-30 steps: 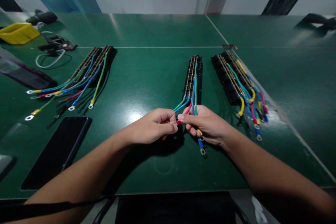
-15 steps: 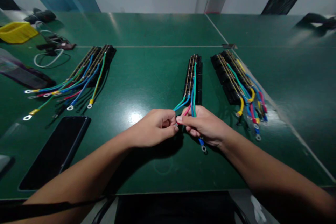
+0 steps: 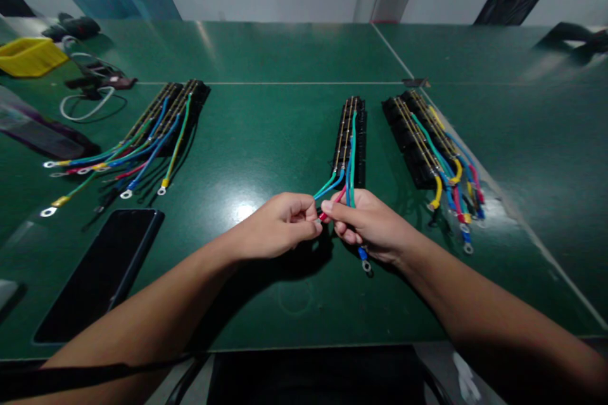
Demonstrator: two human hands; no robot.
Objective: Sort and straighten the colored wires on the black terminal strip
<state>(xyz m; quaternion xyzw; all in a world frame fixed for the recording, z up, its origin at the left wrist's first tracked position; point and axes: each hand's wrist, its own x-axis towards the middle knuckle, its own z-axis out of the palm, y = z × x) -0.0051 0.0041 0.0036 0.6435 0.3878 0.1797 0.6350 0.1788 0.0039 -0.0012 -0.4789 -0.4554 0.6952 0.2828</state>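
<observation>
In front of me a black terminal block (image 3: 360,139) with brass strips lies on the green table (image 3: 266,139), its wires running toward me. My left hand (image 3: 285,224) is closed in a pinch at the end of a red wire (image 3: 339,195); green and blue wires also run into its fingers. My right hand (image 3: 365,221) is closed around the red wire and the blue and green wires beside it. A blue-sleeved ring terminal (image 3: 365,261) sticks out below the right hand. My fingers hide most wire ends.
Wired terminal blocks lie at the left (image 3: 190,98) and at the right (image 3: 418,145), with ring-ended leads. A black phone (image 3: 102,272) is at the near left. Behind it are a plastic bag (image 3: 40,123), a cable (image 3: 88,117) and a yellow bin (image 3: 33,57).
My left hand has risen slightly. The red sleeve on the wire end shows more between my two thumbs. The blue-sleeved ring terminal has shifted a little up and left.
</observation>
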